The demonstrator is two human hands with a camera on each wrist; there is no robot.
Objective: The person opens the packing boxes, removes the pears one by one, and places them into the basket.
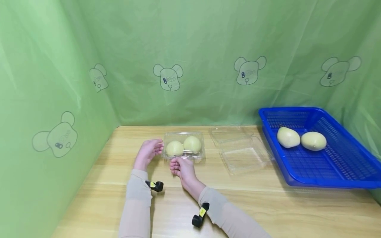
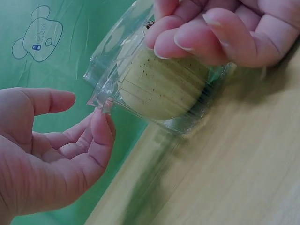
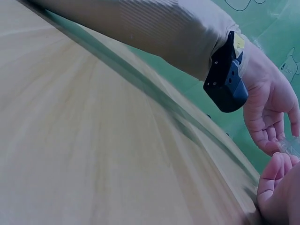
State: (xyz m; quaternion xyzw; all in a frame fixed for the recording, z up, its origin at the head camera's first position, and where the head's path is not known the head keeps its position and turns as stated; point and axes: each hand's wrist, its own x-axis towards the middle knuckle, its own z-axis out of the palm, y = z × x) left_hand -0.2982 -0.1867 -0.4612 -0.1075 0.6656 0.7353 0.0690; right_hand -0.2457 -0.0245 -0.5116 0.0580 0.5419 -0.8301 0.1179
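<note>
Currently I have the clear box (image 1: 179,135) between both hands, two pale fruits (image 1: 192,144) inside. The left hand (image 1: 148,153) sits at its left end, thumb spread away, a fingertip touching the edge. The right hand (image 1: 186,170) curls its fingers at the front; whether they pinch it, I can't tell. Rightward are another box (image 1: 244,157) and a blue basket (image 1: 293,181).

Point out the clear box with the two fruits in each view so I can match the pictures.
Head: the clear box is just left of centre, slightly below mid-height.
Left wrist: upper middle, partly hidden by the right hand.
Right wrist: only a sliver of clear plastic, likely this box, at the right edge, below mid-height.
Shared landmark: the left hand, beside the box in all three.
</note>
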